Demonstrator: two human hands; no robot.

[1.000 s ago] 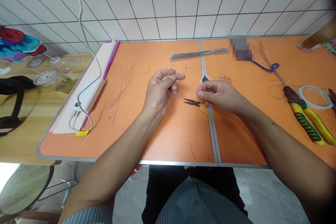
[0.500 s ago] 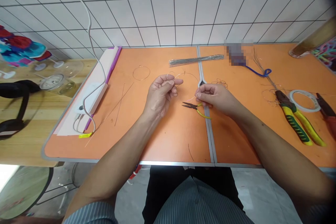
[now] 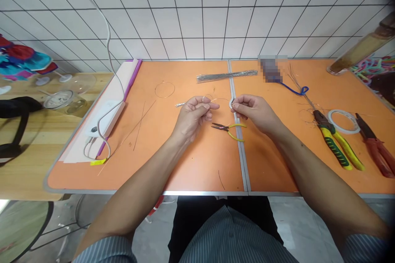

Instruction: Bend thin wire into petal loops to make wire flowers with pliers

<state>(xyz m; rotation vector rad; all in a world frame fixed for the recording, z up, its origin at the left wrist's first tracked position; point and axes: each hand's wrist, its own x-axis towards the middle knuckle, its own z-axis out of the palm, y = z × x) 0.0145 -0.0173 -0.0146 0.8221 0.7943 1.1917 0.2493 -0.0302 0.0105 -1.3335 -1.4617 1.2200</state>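
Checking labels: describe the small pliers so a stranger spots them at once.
On the orange table, find the grey strip running front to back. Below the right hand, the small pliers lie with their handles across it, jaws pointing left. Unlike the bigger green-yellow pliers and red pliers farther right, their handles are thin and plain yellow.

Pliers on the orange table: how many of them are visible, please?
3: small yellow-handled pliers just below the right hand; yellow-and-green-handled pliers left of the flat white ring; and red-handled pliers right of that ring.
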